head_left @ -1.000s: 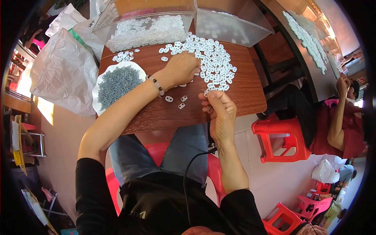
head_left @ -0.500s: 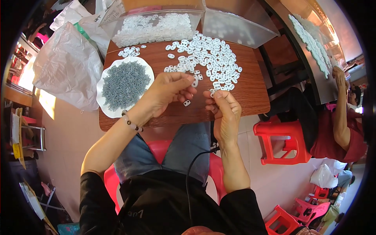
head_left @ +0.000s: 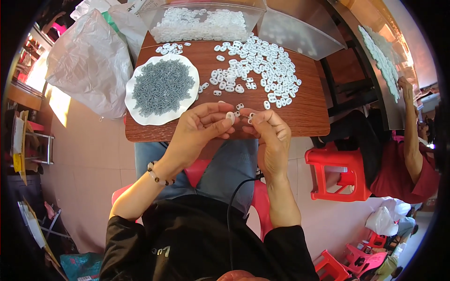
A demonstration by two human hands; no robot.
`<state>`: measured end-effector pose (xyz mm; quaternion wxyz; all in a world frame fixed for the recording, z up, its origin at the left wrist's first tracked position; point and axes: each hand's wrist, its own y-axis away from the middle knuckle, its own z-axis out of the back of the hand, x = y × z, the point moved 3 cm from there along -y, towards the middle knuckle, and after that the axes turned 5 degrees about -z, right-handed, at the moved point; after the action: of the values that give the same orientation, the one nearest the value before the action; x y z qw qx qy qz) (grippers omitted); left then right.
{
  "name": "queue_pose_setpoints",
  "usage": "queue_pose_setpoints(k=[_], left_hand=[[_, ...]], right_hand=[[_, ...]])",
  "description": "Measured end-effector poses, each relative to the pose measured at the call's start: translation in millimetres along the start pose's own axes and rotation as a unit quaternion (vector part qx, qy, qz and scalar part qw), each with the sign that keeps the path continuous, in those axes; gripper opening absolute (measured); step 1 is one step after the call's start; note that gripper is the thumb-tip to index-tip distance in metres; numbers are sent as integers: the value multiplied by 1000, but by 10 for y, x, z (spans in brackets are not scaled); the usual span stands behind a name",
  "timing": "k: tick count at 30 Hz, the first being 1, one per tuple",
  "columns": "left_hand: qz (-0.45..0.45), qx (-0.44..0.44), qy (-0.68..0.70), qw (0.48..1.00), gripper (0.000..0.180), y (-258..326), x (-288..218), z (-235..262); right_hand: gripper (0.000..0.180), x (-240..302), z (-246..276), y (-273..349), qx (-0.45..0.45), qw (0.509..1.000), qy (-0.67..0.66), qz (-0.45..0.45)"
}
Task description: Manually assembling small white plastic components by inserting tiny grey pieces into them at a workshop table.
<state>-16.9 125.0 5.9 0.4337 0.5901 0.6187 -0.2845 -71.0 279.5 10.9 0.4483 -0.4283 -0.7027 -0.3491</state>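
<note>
The left hand (head_left: 201, 129) pinches a small white oval plastic piece (head_left: 230, 117) between thumb and fingertips, just above the near edge of the brown wooden table (head_left: 300, 117). The right hand (head_left: 269, 136) faces it, fingers closed narrowly around another small white piece (head_left: 251, 115) and what looks like a thin metal spring (head_left: 243, 115) lying crosswise between the two hands; its detail is too small to tell for sure. The two pieces sit almost touching, the left one directly left of the right one, so both hands are equally near.

Beyond the hands, a loose scatter of white oval pieces (head_left: 262, 70) covers the middle and far right of the table. At the left edge stands a white round plate heaped with grey springs (head_left: 161, 86). Along the far edge is a clear plastic tub of white pieces (head_left: 201, 21).
</note>
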Motion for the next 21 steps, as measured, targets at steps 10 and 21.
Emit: queue_pose_setpoints(k=[10,21], left_hand=[[23,16,32,999,30,279,58,176],[36,14,77,996,28,280,110,199]], right_hand=[[5,-24,-197,151,99,995,-18,0],[5,-8,-240,191,89,995,24,25]])
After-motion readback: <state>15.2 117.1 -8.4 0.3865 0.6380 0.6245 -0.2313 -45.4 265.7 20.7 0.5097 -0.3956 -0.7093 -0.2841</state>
